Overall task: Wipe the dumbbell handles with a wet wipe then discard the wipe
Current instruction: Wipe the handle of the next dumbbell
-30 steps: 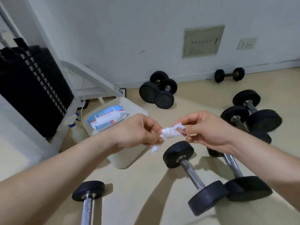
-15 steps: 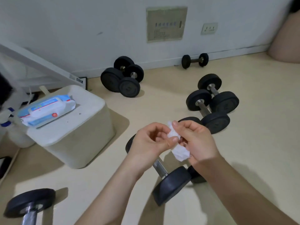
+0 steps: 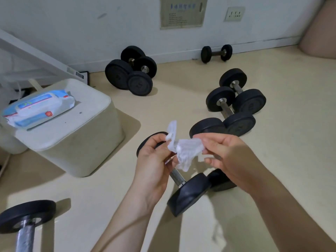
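Beige floor — scattered dumbbells, white wall

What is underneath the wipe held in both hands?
A dumbbell lies on the floor below the wipe, which the left hand and right hand pinch. Its near head and part of the handle show; the rest of the handle is covered.

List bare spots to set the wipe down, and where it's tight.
Open floor lies right of the paired dumbbells, and between the wall cluster and that pair. The bin lid is bare beside the wipes pack. Crowded: below the left hand and right hand, where the wipe hangs over two dumbbells.
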### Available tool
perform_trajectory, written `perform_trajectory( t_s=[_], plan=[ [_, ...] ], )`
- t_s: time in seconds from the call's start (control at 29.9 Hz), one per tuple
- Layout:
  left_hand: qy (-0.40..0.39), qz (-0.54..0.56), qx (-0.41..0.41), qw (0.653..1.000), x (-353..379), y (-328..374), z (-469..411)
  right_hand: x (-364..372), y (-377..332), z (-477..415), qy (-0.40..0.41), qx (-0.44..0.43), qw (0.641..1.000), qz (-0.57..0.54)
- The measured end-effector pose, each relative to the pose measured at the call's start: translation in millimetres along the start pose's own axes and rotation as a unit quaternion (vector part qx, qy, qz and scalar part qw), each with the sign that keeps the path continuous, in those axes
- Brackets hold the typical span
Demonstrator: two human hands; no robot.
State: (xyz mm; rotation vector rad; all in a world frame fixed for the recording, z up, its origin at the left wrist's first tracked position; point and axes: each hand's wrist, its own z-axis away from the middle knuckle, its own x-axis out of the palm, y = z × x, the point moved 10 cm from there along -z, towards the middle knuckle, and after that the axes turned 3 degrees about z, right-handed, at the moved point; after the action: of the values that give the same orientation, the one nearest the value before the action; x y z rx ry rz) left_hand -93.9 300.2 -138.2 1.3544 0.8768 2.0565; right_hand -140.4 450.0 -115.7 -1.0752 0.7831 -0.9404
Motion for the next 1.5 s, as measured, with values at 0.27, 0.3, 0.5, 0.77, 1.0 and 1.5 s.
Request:
perform_trajectory(
  t_s=[0.27, 0.3, 0.5, 0.77, 1.0, 1.5],
  plan=[
    [0.077, 0.009, -0.006, 0.997, -13, 1, -1, 7, -10, 4, 0.040, -0.068, 0.990, 0.115],
    [0.124, -0.033, 0.043, 0.991, -25, 12, 1, 3, -10, 3, 0.044, -0.064, 0.988, 0.137],
    [-0.076, -0.352, 0.204, 0.910, 43, 33, 19, 4, -24, 3, 0.018, -0.108, 0.988, 0.107],
    [-0.082, -0.303, 0.044, 0.948, 14, -19, 7, 3, 3, -2, 0.018, -0.084, 0.992, 0.091],
    [0.019, -0.294, 0.061, 0.954, -5, -33, 1, 26, 40, -2, -0.104, 0.013, 0.993, -0.062],
    [-0.056, -0.783, 0.132, 0.605, -2, -108, 13, -5, 113, -20, -0.058, 0.002, 0.949, 0.309]
  ],
)
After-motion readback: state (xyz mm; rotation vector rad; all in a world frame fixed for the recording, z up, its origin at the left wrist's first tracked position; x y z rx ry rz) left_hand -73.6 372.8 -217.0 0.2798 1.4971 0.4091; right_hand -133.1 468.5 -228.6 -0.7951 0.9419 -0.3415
